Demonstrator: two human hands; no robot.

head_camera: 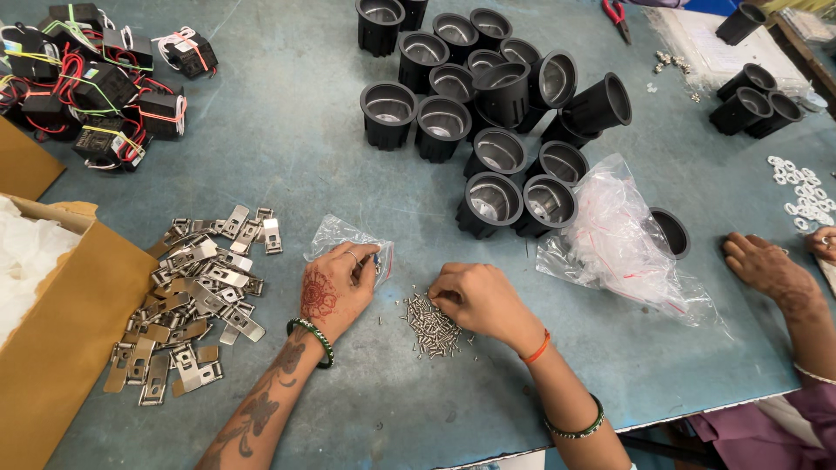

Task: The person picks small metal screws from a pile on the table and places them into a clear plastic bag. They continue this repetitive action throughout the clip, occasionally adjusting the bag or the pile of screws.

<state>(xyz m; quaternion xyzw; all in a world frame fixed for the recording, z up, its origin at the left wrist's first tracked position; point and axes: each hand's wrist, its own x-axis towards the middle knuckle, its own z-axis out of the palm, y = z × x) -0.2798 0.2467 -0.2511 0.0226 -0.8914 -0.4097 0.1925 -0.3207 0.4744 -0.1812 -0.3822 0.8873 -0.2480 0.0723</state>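
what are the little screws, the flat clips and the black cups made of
Screws: likely steel, bright silvery glint. Flat clips: stamped sheet metal by the look, dull silver, thin with folded edges. Black cups: matte black outside, probably moulded plastic or coated metal, with a shiny mirror-like liner inside.

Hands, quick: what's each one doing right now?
Left hand: pinching a small clear plastic bag.
Right hand: fingers curled down into the pile of small screws; grip cannot be told.

Both hands — left hand (335, 287), right hand (475, 296) — at the screw pile (428, 326).
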